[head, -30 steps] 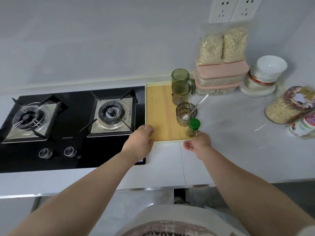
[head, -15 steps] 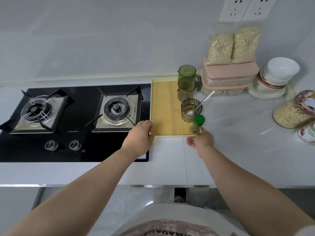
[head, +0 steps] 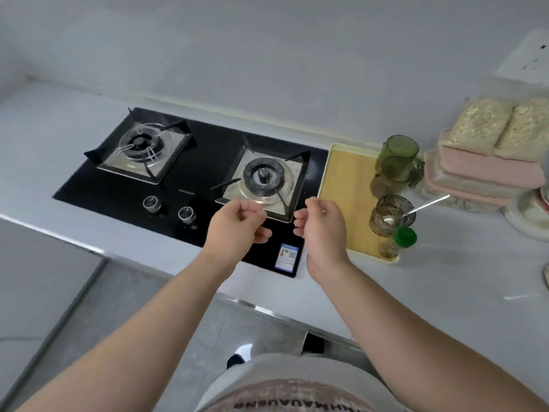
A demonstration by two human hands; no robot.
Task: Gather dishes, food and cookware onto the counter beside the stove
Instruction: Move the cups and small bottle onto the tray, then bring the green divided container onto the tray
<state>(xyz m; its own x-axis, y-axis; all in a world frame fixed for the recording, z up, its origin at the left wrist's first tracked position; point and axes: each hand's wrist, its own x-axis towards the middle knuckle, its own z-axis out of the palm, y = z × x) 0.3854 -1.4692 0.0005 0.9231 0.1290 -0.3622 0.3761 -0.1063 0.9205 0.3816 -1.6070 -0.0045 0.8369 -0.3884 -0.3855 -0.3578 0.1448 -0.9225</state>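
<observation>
Tray (head: 347,197): on counter (head: 445,292), just beside the right edge of the stove (head: 208,162). Long axis runs front edge to back wall. Wood-look floor, cream rim.

Along its right edge:
- 2 green mugs (head: 396,159)
- 1 brown glass (head: 389,214)
- 1 green-capped jar (head: 398,242), at the front right corner
- 1 spoon (head: 427,203) in the glass, handle pointing right

Left hand (head: 237,227) and right hand (head: 322,230): fingers loosely curled, holding nothing.

Head view. Grey wall (head: 267,55) fills the upper field from 10 to 1 o'clock. White wall socket (head: 531,59) at 2 o'clock, blurred and partly cut by the frame edge. Blue-bordered label (head: 286,256) bearing a QR code, just below centre. Left knob (head: 152,203) and right knob (head: 187,214), round and metallic, side by side at 10 o'clock of the label. Grey floor (head: 74,307) at 8 o'clock. Light garment (head: 297,391) with dark lettering at 6 o'clock, cut by the lower edge.
</observation>
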